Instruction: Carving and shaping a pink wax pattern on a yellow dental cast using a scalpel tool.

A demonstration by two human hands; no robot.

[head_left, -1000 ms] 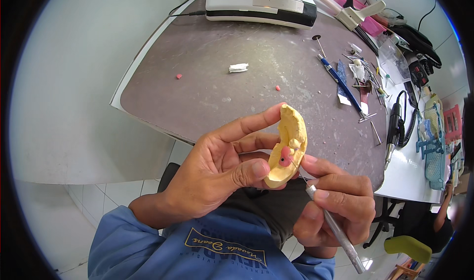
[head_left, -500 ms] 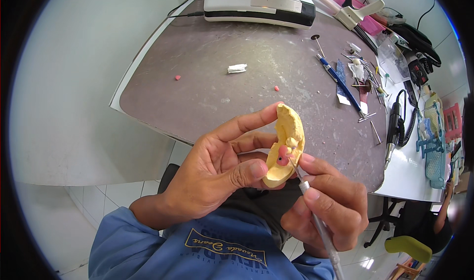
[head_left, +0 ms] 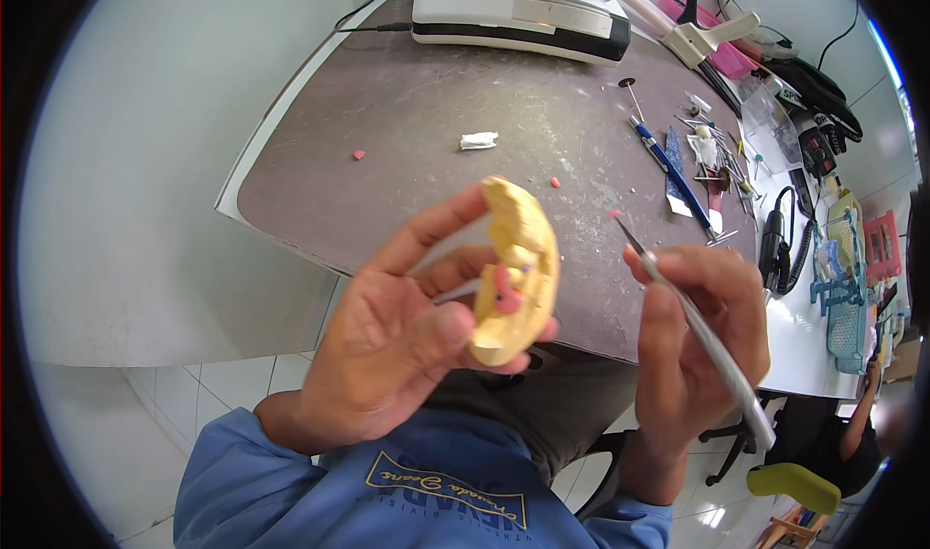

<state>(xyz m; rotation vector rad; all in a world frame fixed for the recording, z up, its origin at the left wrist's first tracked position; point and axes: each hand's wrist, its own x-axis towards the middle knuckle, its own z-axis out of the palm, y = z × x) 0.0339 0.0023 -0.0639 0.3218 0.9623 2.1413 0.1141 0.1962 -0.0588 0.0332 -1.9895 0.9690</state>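
My left hand (head_left: 387,326) grips a yellow plaster dental model (head_left: 539,219) by its edge, fingers behind and thumb in front. Inside the model's curve sits a piece of pink wax (head_left: 506,293) beside a couple of yellow teeth. Off to the right, my right hand (head_left: 697,326) holds a metal wax carver (head_left: 712,341) like a pen, its dark thin tip pointing up and left. A small pink bit (head_left: 613,214) shows at that tip, which is apart from the model and over the table.
On the brown tabletop (head_left: 387,181) lie pink crumbs (head_left: 358,155), a white roll (head_left: 479,141) and a blue pen-like tool (head_left: 673,169). A white machine (head_left: 523,31) stands at the back. Burs, a handpiece (head_left: 772,244) and a blue basket (head_left: 848,307) are right. Another person (head_left: 848,433) sits far right.
My right hand has drawn the carver away from the model, up and to the right. My left hand has shifted the model left and slightly up.
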